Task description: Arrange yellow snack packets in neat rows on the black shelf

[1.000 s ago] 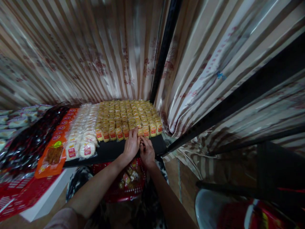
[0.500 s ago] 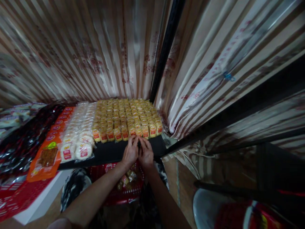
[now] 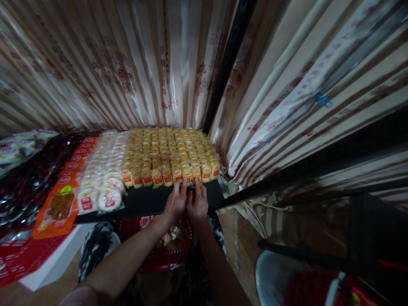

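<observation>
Rows of small yellow snack packets (image 3: 168, 151) with red labels fill the back of a black shelf (image 3: 143, 202). My left hand (image 3: 175, 201) and my right hand (image 3: 197, 202) lie side by side on the shelf's front, their fingertips touching the front row of yellow packets. Whether either hand grips a packet is hidden by the fingers. Below my wrists a red basket (image 3: 165, 250) holds more packets.
White round cakes in clear wrap (image 3: 102, 182) lie left of the yellow packets, then orange packets (image 3: 59, 208) and dark red ones (image 3: 28, 182). Striped plastic curtains (image 3: 127, 63) hang behind and to the right, with a black post (image 3: 229, 63) between them. A white stool (image 3: 274, 276) stands lower right.
Both hands have stayed at the front row, the fingers spreading flatter against the packets. The view has tilted slightly.
</observation>
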A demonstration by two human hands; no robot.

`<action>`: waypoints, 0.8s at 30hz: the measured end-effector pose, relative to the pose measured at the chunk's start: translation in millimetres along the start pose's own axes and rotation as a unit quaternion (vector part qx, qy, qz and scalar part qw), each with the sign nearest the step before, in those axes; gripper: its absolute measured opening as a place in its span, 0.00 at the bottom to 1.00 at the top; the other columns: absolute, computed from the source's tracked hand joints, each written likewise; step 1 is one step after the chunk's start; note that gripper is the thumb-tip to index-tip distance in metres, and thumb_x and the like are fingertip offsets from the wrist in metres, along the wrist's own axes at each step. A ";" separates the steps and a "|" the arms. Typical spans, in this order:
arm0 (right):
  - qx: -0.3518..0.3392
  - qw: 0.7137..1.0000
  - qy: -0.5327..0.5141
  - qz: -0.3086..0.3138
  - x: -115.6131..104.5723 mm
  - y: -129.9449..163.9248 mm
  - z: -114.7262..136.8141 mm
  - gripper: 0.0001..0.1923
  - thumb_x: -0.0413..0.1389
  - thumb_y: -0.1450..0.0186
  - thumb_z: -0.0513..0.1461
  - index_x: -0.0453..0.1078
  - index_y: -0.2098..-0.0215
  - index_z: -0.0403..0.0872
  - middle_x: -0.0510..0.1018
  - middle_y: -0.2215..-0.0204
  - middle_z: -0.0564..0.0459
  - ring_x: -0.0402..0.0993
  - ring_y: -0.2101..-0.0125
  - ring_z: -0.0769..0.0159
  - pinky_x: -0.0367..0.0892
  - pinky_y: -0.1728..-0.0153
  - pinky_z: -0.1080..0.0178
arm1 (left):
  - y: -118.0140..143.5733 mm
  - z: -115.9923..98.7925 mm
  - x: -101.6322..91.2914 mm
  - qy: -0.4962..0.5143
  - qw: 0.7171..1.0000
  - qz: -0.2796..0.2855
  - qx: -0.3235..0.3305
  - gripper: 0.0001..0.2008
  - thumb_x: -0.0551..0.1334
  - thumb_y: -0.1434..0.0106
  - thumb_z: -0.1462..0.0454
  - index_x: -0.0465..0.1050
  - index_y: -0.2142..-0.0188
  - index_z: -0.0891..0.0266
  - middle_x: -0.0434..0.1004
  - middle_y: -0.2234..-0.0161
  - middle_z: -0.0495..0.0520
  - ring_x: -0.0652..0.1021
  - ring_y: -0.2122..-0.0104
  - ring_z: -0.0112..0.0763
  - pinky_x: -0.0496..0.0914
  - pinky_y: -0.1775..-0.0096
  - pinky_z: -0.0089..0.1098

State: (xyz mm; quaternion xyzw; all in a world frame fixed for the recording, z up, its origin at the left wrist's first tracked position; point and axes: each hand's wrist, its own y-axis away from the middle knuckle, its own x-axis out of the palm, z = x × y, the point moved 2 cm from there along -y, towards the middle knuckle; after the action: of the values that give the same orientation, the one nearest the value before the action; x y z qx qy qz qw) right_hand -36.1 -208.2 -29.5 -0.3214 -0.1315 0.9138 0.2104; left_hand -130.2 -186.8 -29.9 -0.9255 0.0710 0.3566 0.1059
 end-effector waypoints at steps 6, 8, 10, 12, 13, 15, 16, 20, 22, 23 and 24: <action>0.011 1.000 0.020 -0.004 2.4 -1.9 -0.8 0.24 0.42 0.35 0.37 0.58 0.41 0.45 0.67 0.53 0.41 0.70 0.58 0.60 0.69 0.58 0.58 | 0.3 2.5 3.4 -0.098 0.993 -0.001 0.065 0.26 0.49 0.35 0.66 0.46 0.38 0.62 0.60 0.47 0.63 0.69 0.50 0.38 0.68 0.51 0.39; 0.010 1.000 0.026 -0.002 2.8 -2.5 0.0 0.24 0.42 0.35 0.37 0.58 0.41 0.44 0.68 0.52 0.41 0.69 0.56 0.59 0.68 0.56 0.57 | 0.7 1.7 1.8 -0.112 0.991 -0.001 0.072 0.26 0.49 0.34 0.66 0.44 0.38 0.62 0.60 0.47 0.63 0.69 0.50 0.38 0.68 0.51 0.39; 0.004 1.000 0.022 -0.005 2.3 -2.9 1.4 0.24 0.42 0.35 0.36 0.58 0.41 0.44 0.69 0.53 0.41 0.69 0.55 0.60 0.67 0.55 0.58 | 2.0 0.3 -0.2 -0.124 0.990 0.000 0.074 0.27 0.49 0.34 0.65 0.44 0.37 0.62 0.59 0.46 0.63 0.69 0.49 0.39 0.68 0.52 0.38; -0.006 1.000 0.009 -0.010 1.4 -3.1 2.8 0.23 0.42 0.36 0.35 0.58 0.42 0.43 0.71 0.55 0.42 0.70 0.57 0.62 0.68 0.55 0.59 | 3.6 -1.1 -2.3 -0.135 0.989 -0.006 0.067 0.26 0.49 0.34 0.65 0.45 0.38 0.62 0.60 0.46 0.63 0.69 0.49 0.38 0.69 0.52 0.36; -0.013 1.000 0.001 -0.010 0.9 -3.1 3.3 0.23 0.42 0.36 0.35 0.58 0.43 0.43 0.71 0.56 0.42 0.70 0.58 0.63 0.68 0.56 0.59 | 4.3 -1.8 -3.2 -0.140 0.988 -0.012 0.063 0.26 0.49 0.34 0.65 0.47 0.38 0.62 0.60 0.46 0.62 0.70 0.49 0.38 0.69 0.52 0.35; -0.028 1.000 -0.012 -0.008 0.0 -3.1 3.9 0.21 0.42 0.36 0.35 0.60 0.45 0.42 0.70 0.55 0.42 0.71 0.60 0.64 0.68 0.56 0.59 | 5.3 -3.5 -4.9 -0.151 0.987 -0.022 0.058 0.24 0.50 0.35 0.64 0.52 0.40 0.62 0.61 0.46 0.62 0.70 0.50 0.36 0.69 0.52 0.33; -0.036 0.999 -0.017 -0.009 -0.7 -3.1 4.0 0.21 0.42 0.36 0.35 0.61 0.46 0.42 0.70 0.54 0.41 0.71 0.61 0.65 0.68 0.56 0.59 | 5.8 -4.5 -5.7 -0.155 0.986 -0.026 0.058 0.22 0.50 0.35 0.64 0.54 0.41 0.62 0.61 0.47 0.61 0.71 0.50 0.36 0.69 0.52 0.33; -0.077 0.997 -0.024 -0.019 -6.4 -0.9 6.7 0.17 0.42 0.36 0.36 0.66 0.52 0.42 0.72 0.57 0.42 0.70 0.58 0.63 0.68 0.55 0.57 | 12.8 -8.3 -10.5 -0.150 0.986 -0.016 0.074 0.18 0.50 0.35 0.64 0.60 0.45 0.61 0.63 0.49 0.59 0.72 0.53 0.33 0.70 0.55 0.30; -0.105 0.994 -0.024 0.007 -9.9 3.7 10.8 0.16 0.43 0.36 0.36 0.67 0.54 0.43 0.74 0.60 0.43 0.70 0.57 0.62 0.68 0.54 0.56 | 23.6 -8.3 -13.8 -0.132 0.987 -0.007 0.094 0.16 0.50 0.34 0.64 0.65 0.49 0.60 0.66 0.52 0.57 0.73 0.55 0.31 0.71 0.56 0.29; -0.118 0.992 -0.026 0.028 -11.7 7.6 13.5 0.16 0.43 0.36 0.36 0.67 0.55 0.44 0.75 0.61 0.44 0.70 0.58 0.62 0.68 0.55 0.57 | 31.2 -7.1 -15.9 -0.120 0.988 -0.006 0.100 0.15 0.49 0.34 0.65 0.66 0.50 0.60 0.66 0.53 0.56 0.73 0.56 0.30 0.71 0.56 0.28; -0.130 0.990 -0.030 0.052 -13.3 12.6 16.7 0.16 0.44 0.37 0.35 0.68 0.55 0.44 0.75 0.62 0.45 0.71 0.59 0.63 0.68 0.55 0.58 | 40.0 -5.0 -18.3 -0.108 0.989 -0.007 0.103 0.14 0.49 0.35 0.65 0.66 0.51 0.60 0.67 0.54 0.56 0.73 0.56 0.30 0.71 0.56 0.28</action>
State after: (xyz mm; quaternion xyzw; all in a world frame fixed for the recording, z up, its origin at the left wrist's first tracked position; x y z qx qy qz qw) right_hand -41.3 -227.3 -14.5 -0.3250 -0.2384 0.9080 0.1146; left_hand -148.8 -225.7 -19.8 -0.8662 0.0890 0.4443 0.2104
